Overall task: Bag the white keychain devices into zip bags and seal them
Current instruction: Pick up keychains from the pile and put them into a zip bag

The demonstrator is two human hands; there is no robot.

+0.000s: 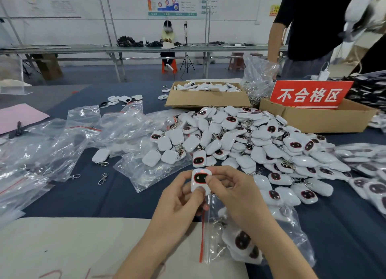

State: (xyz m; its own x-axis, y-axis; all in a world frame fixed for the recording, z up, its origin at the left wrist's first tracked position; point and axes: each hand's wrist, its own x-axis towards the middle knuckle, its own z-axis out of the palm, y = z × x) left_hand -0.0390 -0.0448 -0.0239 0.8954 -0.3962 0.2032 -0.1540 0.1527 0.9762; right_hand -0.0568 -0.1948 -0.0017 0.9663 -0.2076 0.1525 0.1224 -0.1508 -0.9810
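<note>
White device point(201, 181) w/ black-red face; navy tablecloth point(117, 195).

Top of frame, we've got a white wall point(87, 28) hung with posters point(173, 2). Below it, a long grey workbench point(135, 48) runs across on metal legs; blue-grey floor point(146, 75) beneath, an orange stool point(164, 69) at centre, a brown stool point(236, 62) right of it.

On the table point(117, 199), a heap of keychain devices point(250, 141) lies centre-right, loose zip bags point(83, 132) to its left, filled bags point(367, 166) at far right. Behind the heap stand two cardboard boxes, the left box point(206, 100) holding more devices, the right box point(325, 120) a sign point(309, 95). In front, the left hand point(181, 197) and right hand point(234, 191) hold one device point(200, 179).
</note>
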